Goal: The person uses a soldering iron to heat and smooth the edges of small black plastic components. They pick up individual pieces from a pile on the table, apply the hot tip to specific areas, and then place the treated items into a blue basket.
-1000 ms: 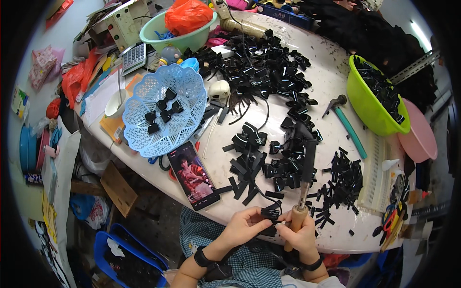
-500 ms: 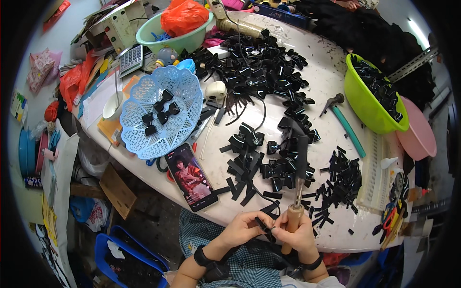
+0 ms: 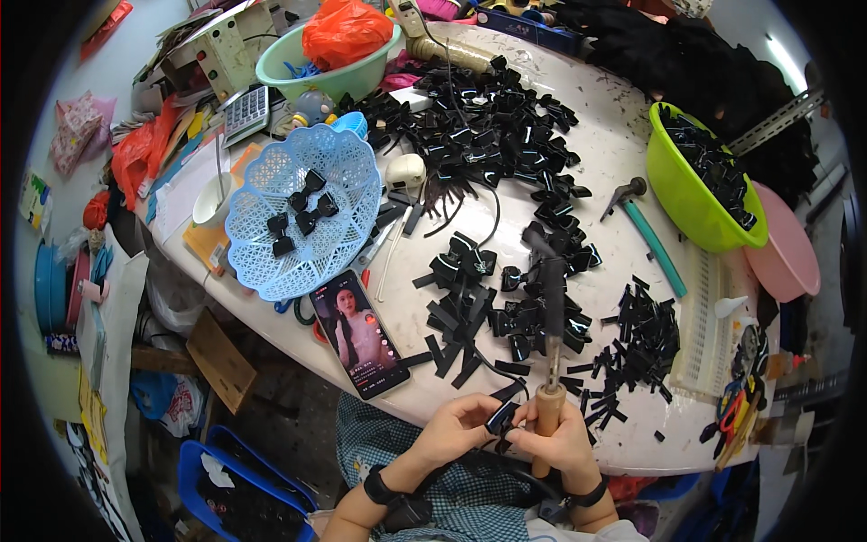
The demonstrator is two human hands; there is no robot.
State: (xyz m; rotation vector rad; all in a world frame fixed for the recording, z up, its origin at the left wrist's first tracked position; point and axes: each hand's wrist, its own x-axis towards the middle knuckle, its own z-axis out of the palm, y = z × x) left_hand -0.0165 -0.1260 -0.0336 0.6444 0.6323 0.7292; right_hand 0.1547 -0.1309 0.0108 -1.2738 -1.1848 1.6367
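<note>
At the table's near edge my left hand (image 3: pixel 454 428) pinches a small black ribbon bow (image 3: pixel 500 418) between thumb and fingers. My right hand (image 3: pixel 564 442) touches the bow's other side with its thumb and fingertip. The same hand holds a soldering-iron-like tool (image 3: pixel 548 408) with a wooden handle, metal shaft and thick black front part, which points away from me over the table. Just beyond my hands lie loose black ribbon strips (image 3: pixel 462 330) and several black bows (image 3: pixel 531 316). To the right is a heap of short black strips (image 3: pixel 643 339).
A blue lace-patterned basket (image 3: pixel 248 194) with 3 black bows stands left, near a phone (image 3: pixel 361 334). A large pile of bows (image 3: pixel 488 126) covers the back. On the right are a hammer (image 3: pixel 655 244), a lime-green basin (image 3: pixel 664 172) and scissors (image 3: pixel 730 414).
The bow in my fingers has turned, showing more of its shiny face. The wooden-handled tool has swung slightly left. The phone screen's picture has changed.
</note>
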